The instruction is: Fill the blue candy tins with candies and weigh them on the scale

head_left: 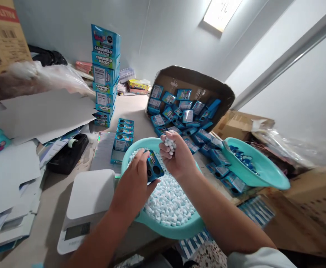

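Right hand [178, 158], centre of the frame: fingers [170, 146] are clenched around a cluster of small white candies [170, 143], which is held up just above the teal basin [176, 229]. Left hand [133, 184], just left of it: a small blue box [154, 166] is grasped between thumb and fingers, tilted, with two round holes shown on its dark face; it is held over the basin's left rim.

Teal basin, lower centre: filled with white and pale blue candies [170, 203], directly under both hands.

White scale [86, 208], lower left: set beside the basin, its display turned toward the bottom edge.

Black tape dispenser [69, 152], left of centre: placed on the table amid white card sheets [42, 113].

Short stack of blue boxes [123, 136], just above the basin; taller stack [105, 76], marked CARAMELO MACIZO, in the upper left.

Tipped carton [196, 80], upper centre: lying open on its side, with many blue boxes [185, 119] spilled out toward the basin.

Second teal basin [263, 171], right of centre: tilted, small blue pieces [243, 158] seen inside.

Brown cardboard box [2, 33], upper left corner; clear plastic bag [44, 76] seen below it.
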Available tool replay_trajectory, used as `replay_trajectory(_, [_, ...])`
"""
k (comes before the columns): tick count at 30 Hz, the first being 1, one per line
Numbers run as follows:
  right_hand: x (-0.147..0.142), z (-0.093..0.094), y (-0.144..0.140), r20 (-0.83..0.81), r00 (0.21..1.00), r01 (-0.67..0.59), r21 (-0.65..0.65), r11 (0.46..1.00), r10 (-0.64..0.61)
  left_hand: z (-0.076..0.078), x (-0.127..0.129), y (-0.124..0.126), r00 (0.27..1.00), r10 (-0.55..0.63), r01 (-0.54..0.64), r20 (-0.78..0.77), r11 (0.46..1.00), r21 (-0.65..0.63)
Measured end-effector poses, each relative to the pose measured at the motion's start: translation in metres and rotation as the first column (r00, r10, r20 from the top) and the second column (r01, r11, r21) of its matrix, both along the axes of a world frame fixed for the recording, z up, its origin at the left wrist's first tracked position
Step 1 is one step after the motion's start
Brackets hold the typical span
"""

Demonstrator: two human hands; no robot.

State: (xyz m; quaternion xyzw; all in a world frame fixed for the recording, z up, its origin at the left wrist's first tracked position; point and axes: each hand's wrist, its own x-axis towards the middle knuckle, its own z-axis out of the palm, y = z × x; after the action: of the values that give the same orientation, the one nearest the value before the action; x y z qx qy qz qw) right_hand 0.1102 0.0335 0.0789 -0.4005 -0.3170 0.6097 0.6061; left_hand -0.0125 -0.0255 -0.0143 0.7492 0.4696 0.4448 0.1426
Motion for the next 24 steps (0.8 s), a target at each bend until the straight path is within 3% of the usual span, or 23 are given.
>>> replay_trajectory(4, [-0.003,-0.003,-0.005,0.009,1.0,0.027,0.072,0.997,-0.028,-0.001,0.001,-0.002,0.999,0.021,-0.022,-0.032,1.0,-0.008])
replay_trajectory(12, [-0.002,-0.014,-0.015,0.042,0.999,0.007,0.098,0.995,-0.011,-0.002,0.002,0.0,0.986,0.001,0.003,-0.167,1.0,0.023])
replay_trajectory(24, [-0.004,-0.02,-0.019,0.093,0.995,0.008,0.195,0.981,-0.026,-0.001,-0.001,0.0,0.993,-0.045,0.042,-0.106,0.999,-0.028])
